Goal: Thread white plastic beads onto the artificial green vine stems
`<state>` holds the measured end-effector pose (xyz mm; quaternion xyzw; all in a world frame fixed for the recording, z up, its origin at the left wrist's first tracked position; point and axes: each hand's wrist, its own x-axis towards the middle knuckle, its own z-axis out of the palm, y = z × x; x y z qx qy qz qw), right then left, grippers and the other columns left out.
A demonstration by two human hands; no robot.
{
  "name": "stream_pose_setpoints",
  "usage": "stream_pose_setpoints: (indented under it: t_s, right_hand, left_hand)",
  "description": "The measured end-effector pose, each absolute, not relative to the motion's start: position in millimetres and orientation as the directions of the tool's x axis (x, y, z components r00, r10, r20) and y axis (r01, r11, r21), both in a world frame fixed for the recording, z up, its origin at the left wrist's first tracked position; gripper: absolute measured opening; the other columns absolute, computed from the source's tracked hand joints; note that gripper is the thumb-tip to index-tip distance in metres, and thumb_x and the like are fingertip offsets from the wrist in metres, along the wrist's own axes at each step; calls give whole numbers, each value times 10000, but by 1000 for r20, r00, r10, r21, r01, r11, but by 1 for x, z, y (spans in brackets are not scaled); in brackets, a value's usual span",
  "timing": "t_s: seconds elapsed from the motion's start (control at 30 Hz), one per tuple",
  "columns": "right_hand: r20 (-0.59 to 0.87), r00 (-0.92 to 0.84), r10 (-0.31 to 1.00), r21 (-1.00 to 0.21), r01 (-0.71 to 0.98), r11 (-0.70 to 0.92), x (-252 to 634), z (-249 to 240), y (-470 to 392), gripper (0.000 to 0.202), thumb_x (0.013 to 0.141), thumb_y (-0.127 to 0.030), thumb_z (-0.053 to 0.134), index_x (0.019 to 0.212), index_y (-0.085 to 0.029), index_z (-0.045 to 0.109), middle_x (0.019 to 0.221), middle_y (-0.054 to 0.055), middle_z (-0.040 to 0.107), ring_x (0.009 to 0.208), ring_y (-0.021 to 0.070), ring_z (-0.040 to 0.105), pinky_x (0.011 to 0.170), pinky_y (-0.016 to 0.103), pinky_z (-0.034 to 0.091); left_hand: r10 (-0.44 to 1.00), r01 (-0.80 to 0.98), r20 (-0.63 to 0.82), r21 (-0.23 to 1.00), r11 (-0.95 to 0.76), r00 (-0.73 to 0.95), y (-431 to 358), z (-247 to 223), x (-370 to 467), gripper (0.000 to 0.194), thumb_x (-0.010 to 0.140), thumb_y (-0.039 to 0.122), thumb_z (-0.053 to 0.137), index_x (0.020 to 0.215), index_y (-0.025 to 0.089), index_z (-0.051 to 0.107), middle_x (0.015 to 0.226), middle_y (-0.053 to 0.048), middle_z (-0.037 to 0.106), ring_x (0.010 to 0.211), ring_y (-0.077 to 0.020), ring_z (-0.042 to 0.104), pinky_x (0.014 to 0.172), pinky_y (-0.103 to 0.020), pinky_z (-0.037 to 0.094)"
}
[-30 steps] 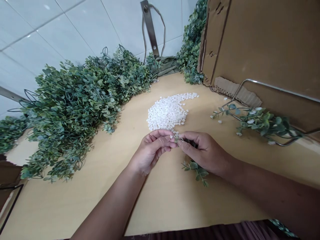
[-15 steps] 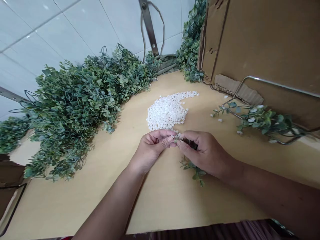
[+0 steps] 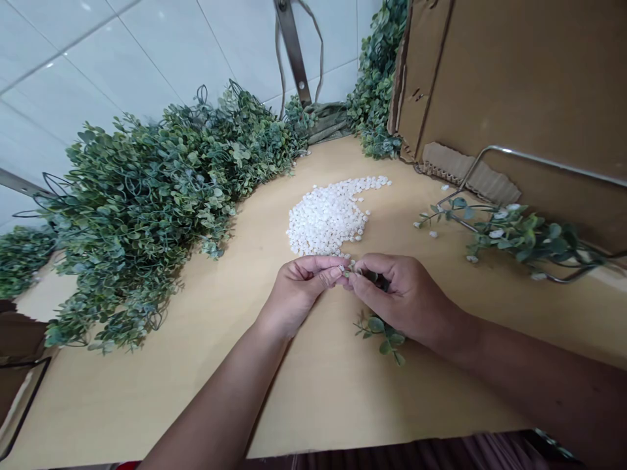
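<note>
My left hand point(image 3: 306, 285) pinches a small white flower piece point(image 3: 341, 268) between thumb and fingertips. Against it, my right hand point(image 3: 396, 287) closes on a green artificial leaf sprig point(image 3: 385, 333), whose leaves hang out below the palm. The fingertips of both hands almost meet, and the exact contact between flower piece and stem is too small to make out. Just beyond my fingers spreads a pile of small white flower pieces point(image 3: 326, 219) on the pale wooden table point(image 3: 313, 391).
A large heap of artificial greenery point(image 3: 142, 209) covers the left side. At right, a leafy sprig with white flowers point(image 3: 529, 235) rests by a bent metal rod point(image 3: 553, 162) and a cardboard box point(image 3: 529, 85). More greenery point(image 3: 377, 91) stands at the back, beside a metal strip point(image 3: 292, 55).
My hands stay nearly in place, with fingertips shifting slightly at the flower piece. The sprig's leaves below my right hand show a little more. The whole view has moved slightly.
</note>
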<state>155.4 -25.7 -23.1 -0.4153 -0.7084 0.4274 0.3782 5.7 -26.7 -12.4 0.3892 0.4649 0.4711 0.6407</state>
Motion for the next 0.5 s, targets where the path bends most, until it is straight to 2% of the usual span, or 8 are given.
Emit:
stream_pose_setpoints:
  t_s: [0.5]
  right_hand:
    - [206,-341,917,-888,329,322,154,-26,-25,300,759,-197,483,514,-188,309,494,-63,262,469,62,269,431,208,228]
  left_hand:
    - [977,-119,-196,972,205,82,-28,-14,9,119,554,226,776,631,161,713,602,-5,683,602,-101,597,680,-243,495]
